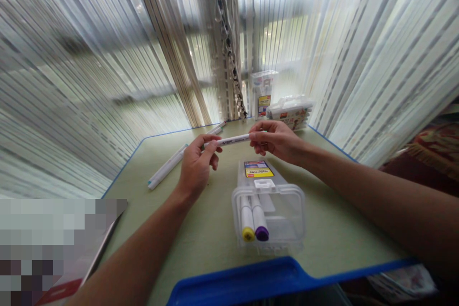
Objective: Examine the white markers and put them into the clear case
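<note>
Between my two hands a white marker (234,140) is held level above the table, its printed side showing. My left hand (199,160) pinches one end between thumb and fingers. At the other end my right hand (274,138) grips it, covering that tip. Just below lies a clear plastic case (287,220) with its near end facing me. Inside it are a yellow-capped marker (247,220) and a purple-capped marker (260,220). Left of my left hand, a white marker with teal ends (167,167) rests on the table. Another marker (217,129) lies behind my left hand.
At the back of the pale green table (136,215) stand an upright clear marker box (263,95) and a handled clear case (290,112). String curtains (107,57) hang around the table. A blue rim (236,277) edges the near side. A blurred-out object (53,248) is at lower left.
</note>
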Demonstrator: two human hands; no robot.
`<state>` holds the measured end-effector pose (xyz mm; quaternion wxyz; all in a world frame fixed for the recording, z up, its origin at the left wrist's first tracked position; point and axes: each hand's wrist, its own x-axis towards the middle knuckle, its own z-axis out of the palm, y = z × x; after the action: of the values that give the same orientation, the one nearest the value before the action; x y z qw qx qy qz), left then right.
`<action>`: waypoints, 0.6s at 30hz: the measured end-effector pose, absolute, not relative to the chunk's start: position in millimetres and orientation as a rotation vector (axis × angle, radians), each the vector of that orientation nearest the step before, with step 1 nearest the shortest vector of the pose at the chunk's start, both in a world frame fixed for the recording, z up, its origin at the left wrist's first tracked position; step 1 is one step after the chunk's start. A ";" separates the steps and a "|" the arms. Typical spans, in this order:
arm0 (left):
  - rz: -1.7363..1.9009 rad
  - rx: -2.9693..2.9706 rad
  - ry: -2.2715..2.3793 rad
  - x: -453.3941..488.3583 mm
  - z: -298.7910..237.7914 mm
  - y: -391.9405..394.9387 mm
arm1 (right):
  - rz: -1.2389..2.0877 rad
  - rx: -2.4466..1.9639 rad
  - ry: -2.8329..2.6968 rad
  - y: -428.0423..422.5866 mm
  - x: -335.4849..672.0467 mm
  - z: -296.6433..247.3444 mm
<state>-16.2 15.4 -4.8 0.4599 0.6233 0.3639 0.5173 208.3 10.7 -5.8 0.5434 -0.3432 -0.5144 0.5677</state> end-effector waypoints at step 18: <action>1.252 1.582 0.903 -17.7 -5.7 15.8 | 1.388 -0.790 -1.226 12.2 210.1 -7.3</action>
<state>-17.7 15.8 -5.7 0.4492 0.6395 0.3649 0.5061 210.1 12.2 -7.3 0.5348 -0.3316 -0.5146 0.5825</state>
